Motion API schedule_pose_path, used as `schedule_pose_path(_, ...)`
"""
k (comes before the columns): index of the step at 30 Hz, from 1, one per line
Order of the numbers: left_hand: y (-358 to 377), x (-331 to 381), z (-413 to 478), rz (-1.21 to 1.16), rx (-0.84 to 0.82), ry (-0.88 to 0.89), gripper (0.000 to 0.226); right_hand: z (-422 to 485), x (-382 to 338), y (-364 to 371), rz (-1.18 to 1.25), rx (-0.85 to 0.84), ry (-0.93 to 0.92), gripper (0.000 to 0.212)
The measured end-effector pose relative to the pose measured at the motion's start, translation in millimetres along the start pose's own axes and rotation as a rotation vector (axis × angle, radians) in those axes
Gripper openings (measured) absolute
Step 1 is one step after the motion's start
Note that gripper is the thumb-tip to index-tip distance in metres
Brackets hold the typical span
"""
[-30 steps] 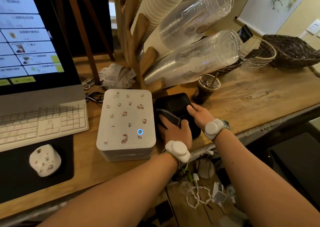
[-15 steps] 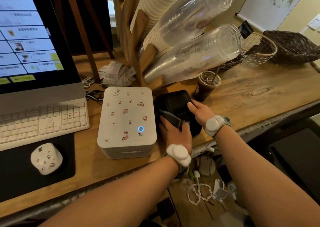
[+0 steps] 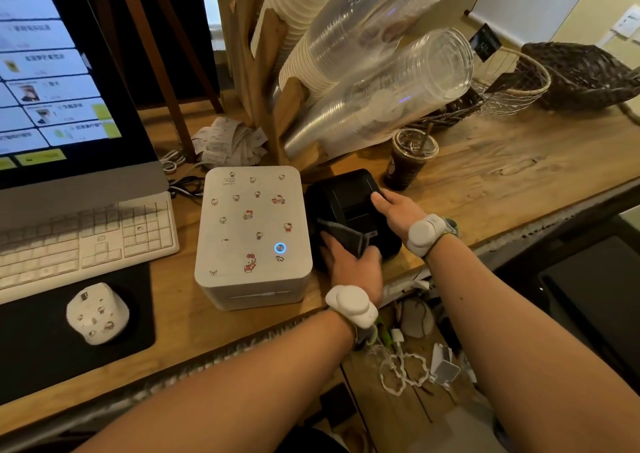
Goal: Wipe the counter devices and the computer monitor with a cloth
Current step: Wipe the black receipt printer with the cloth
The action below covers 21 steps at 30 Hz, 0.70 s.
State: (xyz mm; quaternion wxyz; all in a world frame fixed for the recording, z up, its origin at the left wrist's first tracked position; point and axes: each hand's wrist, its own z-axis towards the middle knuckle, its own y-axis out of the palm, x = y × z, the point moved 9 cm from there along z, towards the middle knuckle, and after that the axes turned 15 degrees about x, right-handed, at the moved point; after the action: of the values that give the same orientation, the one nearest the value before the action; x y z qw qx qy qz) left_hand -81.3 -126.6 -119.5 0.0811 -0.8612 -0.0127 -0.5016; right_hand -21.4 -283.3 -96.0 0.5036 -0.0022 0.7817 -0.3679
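Both hands work on the black printer (image 3: 349, 199) at the counter's (image 3: 502, 182) front edge, seen from the head camera. Left hand (image 3: 353, 262) presses a dark grey cloth (image 3: 343, 236) against the printer's near left side, fingers closed over the fabric; most of that side is hidden beneath hand and cloth. Right hand (image 3: 394, 212) lies flat and open on the printer's top right, gripping nothing. Just left of the printer, almost touching, stands a white box device (image 3: 251, 231) with cartoon stickers and a lit blue ring. Further left, the monitor (image 3: 62, 71) is cut off by the frame, its screen text too blurred to read. A white keyboard (image 3: 86, 241) sits below it, partly under its lower edge.
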Motion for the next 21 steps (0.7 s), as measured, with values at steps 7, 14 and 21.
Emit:
schedule_pose_path(7, -9, 4, -11, 0.211, 0.01, 0.039, 0.087, -2, 2, -2, 0.011, 0.056, 0.02, 0.06)
schedule_pose_path(14, -1, 61, -18, 0.349, -0.086, 0.323, 0.085, 0, -10, -44, 0.145, 0.385, 0.03, 0.038)
schedule_pose_path(21, 0, 125, 2, 0.553, -0.14, 0.498, 0.051, -20, -46, -30, 0.217, 0.214, -0.119, 0.01)
